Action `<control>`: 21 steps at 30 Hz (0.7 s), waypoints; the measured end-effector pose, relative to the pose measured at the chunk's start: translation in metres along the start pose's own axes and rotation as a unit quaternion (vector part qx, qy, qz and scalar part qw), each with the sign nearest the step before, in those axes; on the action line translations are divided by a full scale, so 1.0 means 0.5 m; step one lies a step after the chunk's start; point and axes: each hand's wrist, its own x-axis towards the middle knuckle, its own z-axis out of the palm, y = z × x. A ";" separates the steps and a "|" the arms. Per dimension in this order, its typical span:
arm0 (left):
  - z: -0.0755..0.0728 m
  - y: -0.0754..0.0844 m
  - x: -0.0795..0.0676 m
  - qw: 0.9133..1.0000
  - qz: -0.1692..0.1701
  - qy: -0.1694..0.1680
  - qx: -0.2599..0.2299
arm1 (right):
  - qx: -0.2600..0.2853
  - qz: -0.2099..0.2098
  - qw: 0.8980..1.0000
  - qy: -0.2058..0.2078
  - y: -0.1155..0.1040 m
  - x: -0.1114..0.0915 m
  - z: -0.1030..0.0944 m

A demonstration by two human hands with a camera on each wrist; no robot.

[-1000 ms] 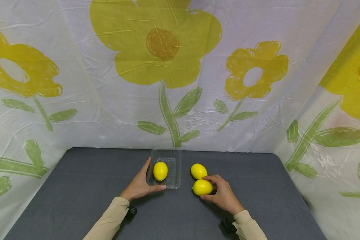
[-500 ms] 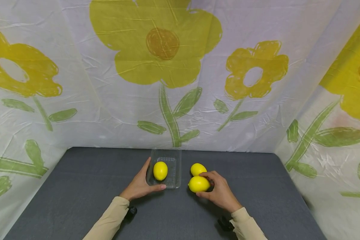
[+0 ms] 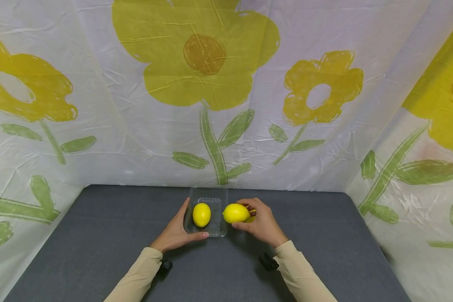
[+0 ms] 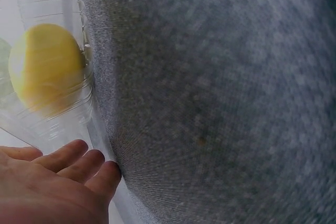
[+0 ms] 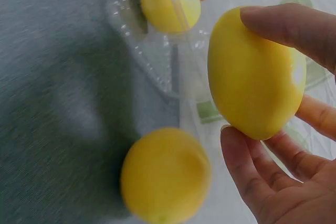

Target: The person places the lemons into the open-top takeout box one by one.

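Beside clear tray point(image 3: 219, 197) w/ one lemon point(image 3: 201, 214) — right hand point(image 3: 262, 222) pinches another lemon point(image 3: 236, 213), left hand point(image 3: 175, 235) spread.

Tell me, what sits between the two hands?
In the head view, the clear tray with one lemon inside, between left hand and right hand.

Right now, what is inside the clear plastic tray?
One lemon lies in the clear plastic tray. The left hand rests against its near left edge; nothing else shows through the clear walls.
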 end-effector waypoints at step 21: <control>-0.003 0.004 -0.001 1.000 -0.004 -0.008 -0.003 | 0.023 0.028 0.998 -0.056 -0.021 0.124 0.055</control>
